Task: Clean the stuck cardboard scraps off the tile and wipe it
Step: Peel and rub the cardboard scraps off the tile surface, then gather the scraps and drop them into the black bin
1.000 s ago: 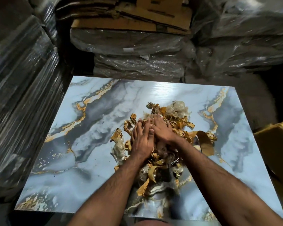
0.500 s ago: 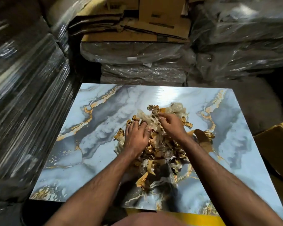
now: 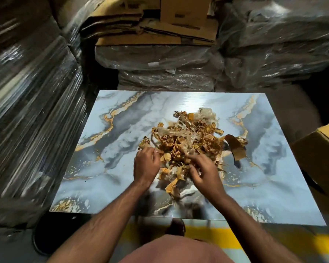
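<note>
- Head view: at the far left I see shiny plastic-wrapped stacks point(image 3: 27, 111) standing beside the glossy blue-grey marble-patterned tile with gold veins point(image 3: 112, 168), which lies flat in the middle of the frame.
- My left hand point(image 3: 145, 165) sits over the near-left edge of the heap, fingers curled; they seem to pinch a bit of scrap, though I cannot tell for sure.
- The heap of torn brown cardboard scraps mixed with crumpled clear plastic film point(image 3: 188, 141) lies on the centre of the tile, reaching from the hands toward the far edge.
- My right hand point(image 3: 203, 171) is at the near-right side of the heap, fingers curled into the scraps and film, gripping some of it.
- A curled brown cardboard strip point(image 3: 235, 149) lies just right of the heap, on the tile.
- Behind the tile I see flattened brown cardboard sheets point(image 3: 156, 31) piled on plastic-wrapped bundles.
- At the right edge, a brown cardboard box point(image 3: 319, 158) stands beside the tile.
- A yellow floor stripe point(image 3: 217, 238) runs along the tile's near edge.
</note>
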Demonstrator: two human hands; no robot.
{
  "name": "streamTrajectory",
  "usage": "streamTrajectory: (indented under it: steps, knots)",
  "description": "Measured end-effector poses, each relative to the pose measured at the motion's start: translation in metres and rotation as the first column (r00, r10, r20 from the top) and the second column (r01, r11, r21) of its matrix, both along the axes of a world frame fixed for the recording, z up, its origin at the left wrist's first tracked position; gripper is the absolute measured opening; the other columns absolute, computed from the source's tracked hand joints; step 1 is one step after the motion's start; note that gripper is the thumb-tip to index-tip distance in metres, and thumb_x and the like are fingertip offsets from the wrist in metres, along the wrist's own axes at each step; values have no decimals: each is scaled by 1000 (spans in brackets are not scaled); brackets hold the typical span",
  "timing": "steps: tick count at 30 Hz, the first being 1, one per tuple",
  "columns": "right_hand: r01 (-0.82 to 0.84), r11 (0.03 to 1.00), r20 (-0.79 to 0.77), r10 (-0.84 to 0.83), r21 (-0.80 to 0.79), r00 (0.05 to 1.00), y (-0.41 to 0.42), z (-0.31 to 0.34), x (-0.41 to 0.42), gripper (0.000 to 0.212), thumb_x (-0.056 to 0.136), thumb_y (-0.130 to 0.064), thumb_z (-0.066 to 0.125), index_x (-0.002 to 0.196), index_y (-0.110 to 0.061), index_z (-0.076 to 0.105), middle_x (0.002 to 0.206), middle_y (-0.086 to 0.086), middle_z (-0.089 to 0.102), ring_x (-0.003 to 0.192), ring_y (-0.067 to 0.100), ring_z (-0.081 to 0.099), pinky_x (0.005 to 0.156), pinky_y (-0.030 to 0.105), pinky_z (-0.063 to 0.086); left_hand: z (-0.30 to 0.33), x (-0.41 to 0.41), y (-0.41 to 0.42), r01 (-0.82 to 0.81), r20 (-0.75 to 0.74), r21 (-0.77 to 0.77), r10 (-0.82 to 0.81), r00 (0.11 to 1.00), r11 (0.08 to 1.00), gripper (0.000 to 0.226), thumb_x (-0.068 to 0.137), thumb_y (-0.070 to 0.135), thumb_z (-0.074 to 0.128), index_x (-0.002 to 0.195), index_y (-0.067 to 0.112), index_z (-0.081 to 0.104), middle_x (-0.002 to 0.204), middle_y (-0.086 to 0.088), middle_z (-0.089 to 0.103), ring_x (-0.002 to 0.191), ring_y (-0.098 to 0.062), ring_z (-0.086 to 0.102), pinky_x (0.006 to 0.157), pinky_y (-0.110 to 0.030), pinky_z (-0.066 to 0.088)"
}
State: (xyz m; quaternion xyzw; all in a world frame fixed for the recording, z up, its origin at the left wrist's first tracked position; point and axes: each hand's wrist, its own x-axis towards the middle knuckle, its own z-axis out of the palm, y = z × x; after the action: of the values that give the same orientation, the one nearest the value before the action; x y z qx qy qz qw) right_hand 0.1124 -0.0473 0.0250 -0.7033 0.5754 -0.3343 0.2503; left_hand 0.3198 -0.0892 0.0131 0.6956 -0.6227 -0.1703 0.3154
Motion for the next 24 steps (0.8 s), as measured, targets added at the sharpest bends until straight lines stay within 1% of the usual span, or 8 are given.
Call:
streamTrajectory:
  steps: [2, 5, 7, 9, 11, 15, 19, 24]
  knots:
    - [-24, 999, -83, 22, -24, 996, 20, -4, 12, 29, 95, -28, 57, 122, -17, 63, 110, -3, 56, 101, 14, 51, 83, 39, 51, -7, 8, 16, 4, -23, 24, -3, 1000, 1000, 17, 95, 14, 53, 91, 8, 68, 87, -6, 64, 80, -20, 55, 68, -27, 35]
    - [-27, 999, -283, 17, -31, 959, 33, -1, 33, 50, 93, -56, 45, 127, -21, 60, 120, 3, 51, 109, 19, 48, 84, 34, 48, -19, 15, 38, 18, -90, 57, -13, 996, 998, 18, 95, 17, 52, 103, 14, 68, 100, -6, 67, 90, -22, 58, 74, -33, 48]
    - [-45, 998, -466, 54, 32, 883, 28, -3, 48, 63, 89, -68, 40, 139, -29, 49, 136, 8, 43, 124, 25, 42, 94, 42, 46, -26, 16, 49, 39, -120, 123, -24, 993, 992, 22, 96, 20, 50, 111, 17, 67, 109, -8, 65, 98, -23, 58, 83, -37, 51]
    - [-45, 985, -607, 139, 167, 782, 19, -12, 63, 70, 88, -73, 39, 147, -36, 33, 148, 13, 31, 135, 30, 32, 99, 49, 45, -31, 16, 58, 68, -139, 200, -41, 990, 977, 24, 98, 21, 49, 115, 19, 65, 115, -8, 63, 104, -24, 57, 87, -37, 51]
    - [-21, 966, -678, 196, 257, 708, 10, -23, 74, 71, 88, -73, 42, 148, -39, 27, 147, 15, 28, 133, 33, 30, 94, 48, 48, -33, 15, 64, 95, -153, 248, -59, 987, 964, 24, 98, 23, 48, 114, 19, 65, 116, -8, 63, 106, -24, 57, 88, -36, 49]
    - [36, 944, -718, 223, 327, 659, 1, -38, 87, 60, 89, -53, 60, 140, -34, 34, 141, 15, 29, 127, 33, 31, 88, 46, 51, -32, 21, 72, 161, -182, 303, -108, 977, 939, 24, 98, 23, 48, 111, 17, 67, 113, -7, 65, 104, -23, 58, 89, -37, 49]
    - [16, 953, -704, 212, 302, 678, -3, -42, 84, 50, 93, -39, 60, 137, -31, 39, 139, 15, 32, 124, 32, 35, 90, 43, 50, -21, 26, 73, 224, -223, 330, -155, 962, 917, 26, 100, 21, 47, 113, 12, 67, 113, -8, 68, 105, -24, 61, 91, -36, 49]
    - [-36, 967, -668, 200, 251, 717, 2, -51, 67, 51, 87, -34, 71, 131, -28, 46, 139, 11, 36, 122, 27, 39, 91, 37, 52, -11, 25, 70, 216, -313, 447, -75, 947, 868, 29, 102, 28, 43, 113, 10, 64, 111, -9, 67, 101, -26, 60, 89, -39, 50]
